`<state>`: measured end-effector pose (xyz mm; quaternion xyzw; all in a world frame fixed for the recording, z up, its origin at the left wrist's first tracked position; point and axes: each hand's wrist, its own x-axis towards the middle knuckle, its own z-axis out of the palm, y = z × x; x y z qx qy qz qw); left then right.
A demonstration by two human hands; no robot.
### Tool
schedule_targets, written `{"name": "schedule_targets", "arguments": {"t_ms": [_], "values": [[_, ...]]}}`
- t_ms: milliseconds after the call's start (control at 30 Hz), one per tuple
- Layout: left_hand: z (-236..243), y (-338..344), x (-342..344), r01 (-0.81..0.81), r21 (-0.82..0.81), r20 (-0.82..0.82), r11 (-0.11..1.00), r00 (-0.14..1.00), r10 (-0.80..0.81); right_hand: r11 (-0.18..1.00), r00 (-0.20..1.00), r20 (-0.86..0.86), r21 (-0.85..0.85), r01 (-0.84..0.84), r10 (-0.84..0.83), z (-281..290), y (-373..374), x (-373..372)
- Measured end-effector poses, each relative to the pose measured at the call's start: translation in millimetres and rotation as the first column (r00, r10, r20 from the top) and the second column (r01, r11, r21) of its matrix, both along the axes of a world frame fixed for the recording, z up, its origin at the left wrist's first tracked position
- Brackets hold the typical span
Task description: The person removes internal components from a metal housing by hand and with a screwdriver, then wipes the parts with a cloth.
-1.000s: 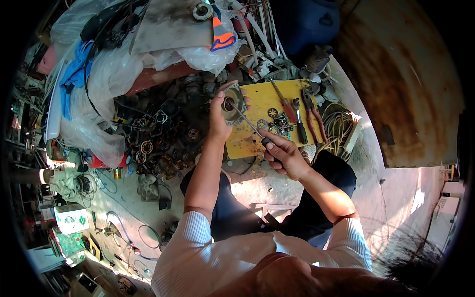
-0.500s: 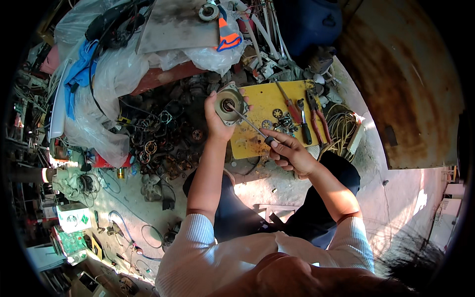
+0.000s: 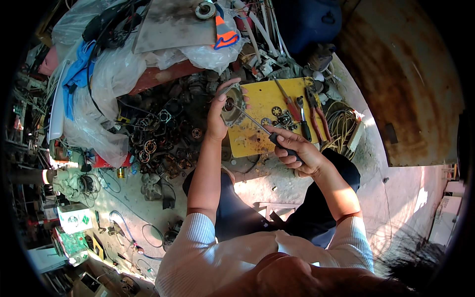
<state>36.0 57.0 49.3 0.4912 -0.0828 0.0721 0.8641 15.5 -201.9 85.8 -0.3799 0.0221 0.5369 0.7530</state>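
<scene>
My left hand [image 3: 217, 111] is wrapped round a metal motor end cover [image 3: 231, 115], a squarish housing with a round hollow, and holds it tilted above the left edge of a yellow board [image 3: 257, 141]. In my right hand [image 3: 304, 154] is a screwdriver [image 3: 257, 123] with a black handle and a long thin shaft. Its tip reaches into the cover's hollow near the centre; exactly what it touches there is too small to tell. On the board behind lie pliers [image 3: 319, 114] with red handles, a ratchet wrench [image 3: 303, 119], a red-handled screwdriver [image 3: 288, 101] and several small metal parts [image 3: 284, 120].
Dark metal motor parts [image 3: 163, 143] are heaped left of the board. A coil of yellowish cable [image 3: 341, 128] lies to its right. Plastic sheeting [image 3: 104, 104] and a flat metal plate [image 3: 175, 27] are at the far left, a blue drum [image 3: 311, 27] at the back, and a rusty panel [image 3: 410, 84] at right.
My left hand has turned the cover more on edge, shifting it slightly. My right hand has moved a little right and nearer to me, showing more of the screwdriver's handle.
</scene>
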Motion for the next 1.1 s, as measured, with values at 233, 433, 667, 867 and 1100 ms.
{"name": "schedule_targets", "arguments": {"t_ms": [233, 433, 667, 867, 1100], "values": [[-14, -5, 7, -0.097, 0.231, -0.033, 0.968, 0.994, 0.108, 0.996, 0.981, -0.179, 0.033, 0.078, -0.071, -2, 5, -3], [-28, -16, 17, -0.154, 0.081, -0.047, 0.985, 0.986, 0.158, 0.991, 0.991, -0.029, -0.022, 0.129, -0.129, -6, 18, -13], [-29, -20, 19, -0.183, -0.094, -0.059, 0.978, 0.982, 0.178, 0.983, 0.970, 0.221, -0.126, 0.135, -0.105, -20, 25, -20], [-42, -22, 21, -0.255, -0.036, -0.083, 0.966, 0.964, 0.251, 0.983, 0.929, 0.356, -0.104, 0.149, -0.104, -42, 28, -24], [-40, -21, 18, -0.286, -0.088, -0.104, 0.954, 0.955, 0.277, 0.972, 0.835, 0.539, -0.113, 0.204, -0.112, -52, 35, -32]]}}
